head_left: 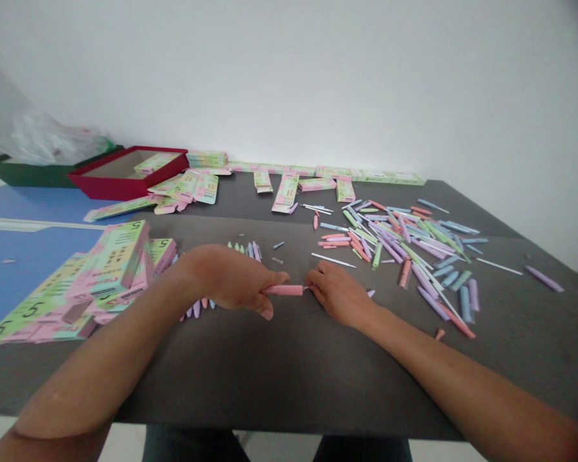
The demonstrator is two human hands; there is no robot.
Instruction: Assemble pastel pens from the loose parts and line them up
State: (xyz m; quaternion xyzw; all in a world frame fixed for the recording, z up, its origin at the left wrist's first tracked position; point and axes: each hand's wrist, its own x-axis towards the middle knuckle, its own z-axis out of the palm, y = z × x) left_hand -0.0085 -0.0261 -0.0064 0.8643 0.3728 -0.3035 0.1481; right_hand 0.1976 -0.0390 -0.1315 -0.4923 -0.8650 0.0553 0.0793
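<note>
Left hand [238,279]: fingers gripping pink barrel [288,290]; right hand [336,293]: fingers pinching thin piece [306,288] at its end.

Beside a red tray [113,188], a green tray [33,175] holds crumpled plastic [52,138].

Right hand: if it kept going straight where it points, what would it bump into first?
Probably the pink pen barrel, held by the left hand just ahead of the right hand, though depth is unclear.
</note>
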